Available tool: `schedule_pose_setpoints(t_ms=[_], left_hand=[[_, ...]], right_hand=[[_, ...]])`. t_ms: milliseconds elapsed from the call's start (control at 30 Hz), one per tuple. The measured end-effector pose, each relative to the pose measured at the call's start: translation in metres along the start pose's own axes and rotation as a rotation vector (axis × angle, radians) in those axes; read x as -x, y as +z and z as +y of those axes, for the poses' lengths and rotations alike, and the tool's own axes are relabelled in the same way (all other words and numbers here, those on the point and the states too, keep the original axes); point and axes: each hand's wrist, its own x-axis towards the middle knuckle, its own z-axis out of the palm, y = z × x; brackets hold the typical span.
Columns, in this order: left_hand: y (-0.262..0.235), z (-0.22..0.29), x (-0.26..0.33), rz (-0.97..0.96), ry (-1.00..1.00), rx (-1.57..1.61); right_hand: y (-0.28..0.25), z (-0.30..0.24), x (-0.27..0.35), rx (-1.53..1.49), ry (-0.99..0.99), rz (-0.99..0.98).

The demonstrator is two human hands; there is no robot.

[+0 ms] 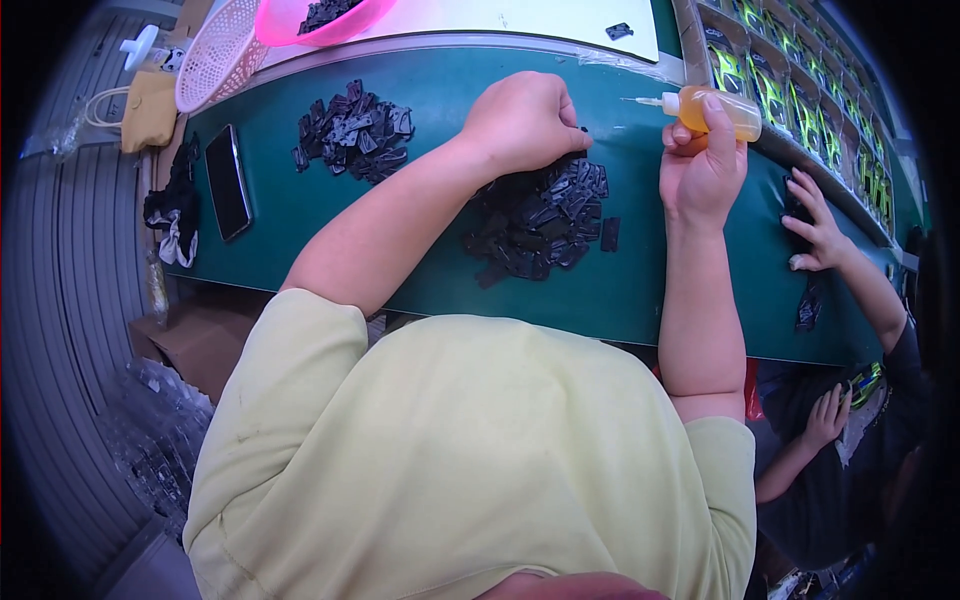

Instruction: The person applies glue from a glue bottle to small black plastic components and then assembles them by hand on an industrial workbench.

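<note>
My right hand (703, 170) grips a small squeeze bottle (735, 115) of orange liquid. The bottle lies nearly level, and its thin needle tip (640, 99) points left toward my other hand. Over the far edge of a heap of black plastic pieces (545, 220), my left hand (525, 120) is closed in a pinch. A bit of a black piece (584, 131) shows at its fingertips; the rest of that piece is hidden. One loose black piece (610, 234) lies just right of the heap.
Left on the green table (440, 290) are a second black heap (355, 130) and a phone (228, 182). Behind stand a pink bowl (320, 25) and a white basket (220, 55). Boxes of yellow-green items (800, 100) line the right; a co-worker's hand (820, 225) is nearby.
</note>
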Motion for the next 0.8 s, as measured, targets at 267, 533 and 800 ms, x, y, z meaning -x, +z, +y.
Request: schedule_pose_setpoints(t_ms=[267, 533, 800], left_hand=[[0.005, -0.017, 0.003, -0.052, -0.005, 0.910], [0.004, -0.019, -0.005, -0.138, -0.052, 0.971], [0.007, -0.028, -0.006, -0.195, 0.008, 1.023]], right_hand=[[0.004, 0.003, 0.010, 0.029, 0.025, -0.058], [0.004, 0.010, 0.010, 0.138, -0.032, -0.088], [0.001, 0.015, 0.011, 0.351, -0.118, -0.172]])
